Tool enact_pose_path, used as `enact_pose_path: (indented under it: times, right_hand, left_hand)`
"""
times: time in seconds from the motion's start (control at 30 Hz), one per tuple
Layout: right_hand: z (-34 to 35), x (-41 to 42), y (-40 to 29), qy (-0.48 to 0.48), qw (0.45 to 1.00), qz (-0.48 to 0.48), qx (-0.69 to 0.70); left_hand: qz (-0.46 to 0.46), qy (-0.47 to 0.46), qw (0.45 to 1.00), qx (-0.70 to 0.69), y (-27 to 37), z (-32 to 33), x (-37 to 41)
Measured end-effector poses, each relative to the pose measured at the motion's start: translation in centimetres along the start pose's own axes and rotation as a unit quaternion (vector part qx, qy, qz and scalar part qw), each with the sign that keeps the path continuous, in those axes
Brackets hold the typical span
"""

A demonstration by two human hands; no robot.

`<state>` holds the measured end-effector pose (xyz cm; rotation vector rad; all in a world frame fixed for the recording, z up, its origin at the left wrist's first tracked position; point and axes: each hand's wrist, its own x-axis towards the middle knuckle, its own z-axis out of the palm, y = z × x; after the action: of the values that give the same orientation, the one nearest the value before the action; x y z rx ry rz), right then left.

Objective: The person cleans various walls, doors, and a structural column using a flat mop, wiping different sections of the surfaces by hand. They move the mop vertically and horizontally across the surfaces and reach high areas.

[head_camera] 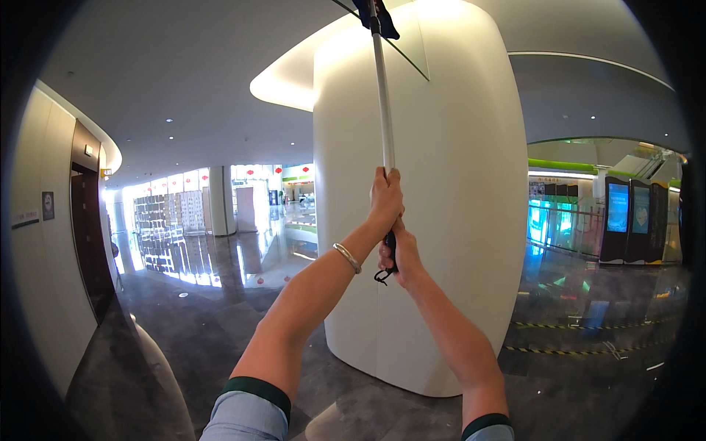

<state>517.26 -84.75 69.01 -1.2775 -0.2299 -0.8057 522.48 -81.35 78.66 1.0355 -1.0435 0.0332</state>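
Note:
My left hand (pixel 386 194), with a metal bangle on the wrist, grips a long white pole (pixel 384 99) held nearly upright. Just below, my right hand (pixel 404 253) is closed around the pole's black handle (pixel 391 248), from which a black cord loop (pixel 381 275) hangs. At the pole's top, a dark cloth (pixel 386 21) covers a head that is cut off by the upper picture edge. The cloth overlaps the edge of a clear glass panel (pixel 412 52) high up; whether they touch I cannot tell.
A broad white rounded column (pixel 441 193) stands directly ahead. On the left are a pale wall (pixel 47 165) and a dark doorway (pixel 88 220). Display panels (pixel 634 220) stand at the right, with yellow-black tape (pixel 568 350) on the glossy floor (pixel 220 331).

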Motion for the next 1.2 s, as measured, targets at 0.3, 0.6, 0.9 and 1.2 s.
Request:
enact_pose_path:
  times: [0.3,0.6,0.9,1.2]
  right_hand:
    - [-11.0,5.3,-1.3,-0.014,1.000,0.005,-0.017]
    - [-17.7,10.5,-0.1,-0.011,1.000,-0.003,-0.028]
    - [-21.2,16.5,1.9,0.019,0.998,-0.019,-0.048]
    - [-23.7,20.3,2.9,0.058,0.996,-0.041,-0.052]
  left_hand:
    - [0.019,0.009,1.000,-0.006,-6.1,8.6,5.4]
    - [0.016,0.002,1.000,0.002,-12.3,12.3,10.8]
    - [0.027,-0.033,0.999,-0.016,-17.3,13.6,16.5]
    - [0.009,-0.072,0.996,-0.047,-21.6,15.3,21.3]
